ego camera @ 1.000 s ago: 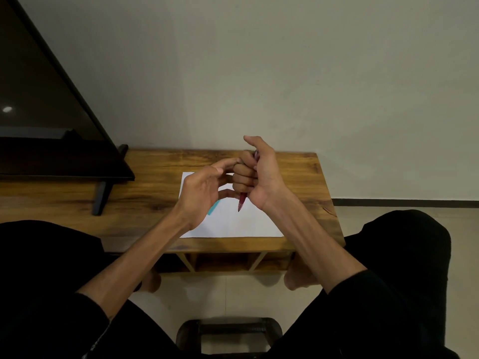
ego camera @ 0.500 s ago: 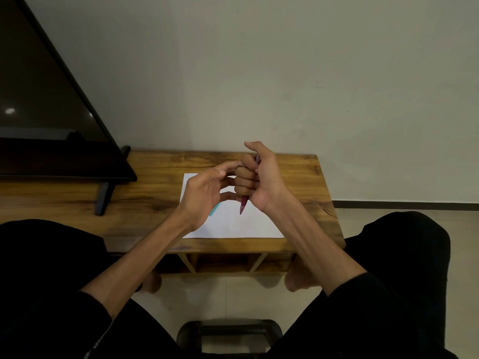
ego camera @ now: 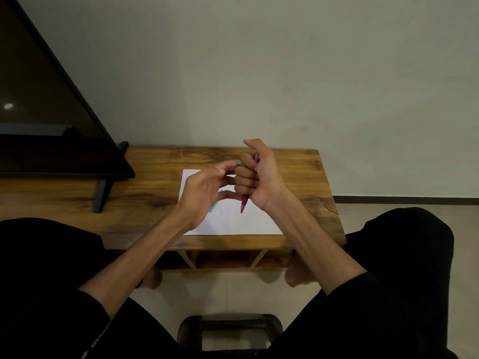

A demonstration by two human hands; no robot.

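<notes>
My right hand (ego camera: 259, 177) is held above the wooden table (ego camera: 155, 177), its fingers curled in a fist round a red pen (ego camera: 244, 203) that points tip down. The pen's top end shows above the fist. My left hand (ego camera: 204, 193) is beside it, fingers stretched out, and its fingertips touch the knuckles of the right fist. Under both hands a white sheet of paper (ego camera: 233, 224) lies flat on the table. A small teal object (ego camera: 213, 208) lies on the paper, mostly hidden behind my left hand.
A large black TV screen (ego camera: 46, 125) stands on the table's left part on a dark foot (ego camera: 102, 193). A plain wall rises behind the table. My knees in black cloth flank the table's front edge, and a dark stool (ego camera: 230, 330) sits between them on the floor.
Both hands have stayed almost still; they sit slightly lower in view and the left fingertips remain against the right fist.
</notes>
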